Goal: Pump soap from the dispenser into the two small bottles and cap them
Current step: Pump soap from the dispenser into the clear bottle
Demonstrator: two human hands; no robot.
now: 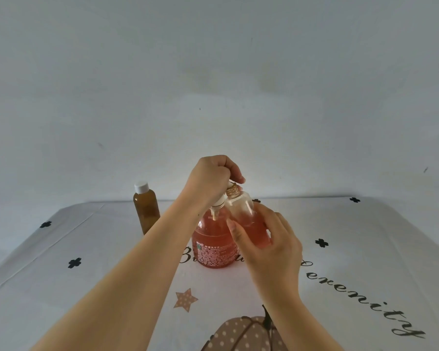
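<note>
A round clear dispenser (214,245) of pink soap stands at the table's middle. My left hand (211,179) rests closed on its white pump head, with the nozzle at the mouth of a small clear bottle (249,219). My right hand (269,239) grips that small bottle, tilted against the nozzle and roughly half full of pink soap. Its threaded neck is uncapped. A second small bottle (146,211), amber with a white cap, stands upright to the left near the table's back edge. Most of the pump head is hidden under my left hand.
The table (352,249) wears a white cloth printed with black flowers, script lettering, a dotted star and a pumpkin figure (241,335) at the near edge. A plain white wall rises right behind the table.
</note>
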